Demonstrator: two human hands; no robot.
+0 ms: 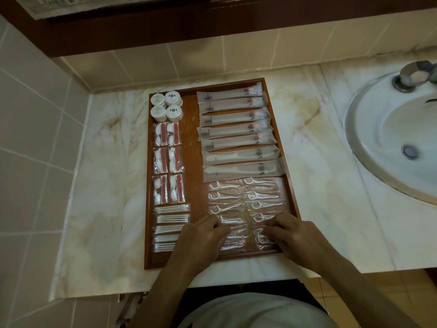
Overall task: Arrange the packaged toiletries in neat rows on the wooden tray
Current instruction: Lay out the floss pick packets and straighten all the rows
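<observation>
The wooden tray (192, 107) lies on the marble surface (331, 185), its long side running away from the person, well to the left of the sink (369, 129).

Contents are grouped by type, which keeps each row uniform. Four round white tubs (166, 106) sit in a square at the tray's far left corner. Below them, along the left edge, are red-and-white sachets (168, 162) in pairs, then cotton bud packets (172, 223) stacked crosswise toward the near left corner. Long frosted sleeves (236, 133) occupy the far right portion, laid crosswise one below another, since their length fits the tray only that way. Floss pick packets (246, 197) fill the near right portion in two columns.

The left hand (201, 240) rests on the near end of the left floss column, fingers (216, 224) curled and pressed together on the film. The right hand (298, 235) rests on the right column, its fingers bent down onto a packet. Whether either hand pinches a packet or merely presses it cannot be told through the glossy wrap.

Judgement: both hands work the last floss packets at the near right corner, presumably squaring the two columns. The task appears close to complete. The slippery overlapping film could shift neighbouring packets.
</observation>
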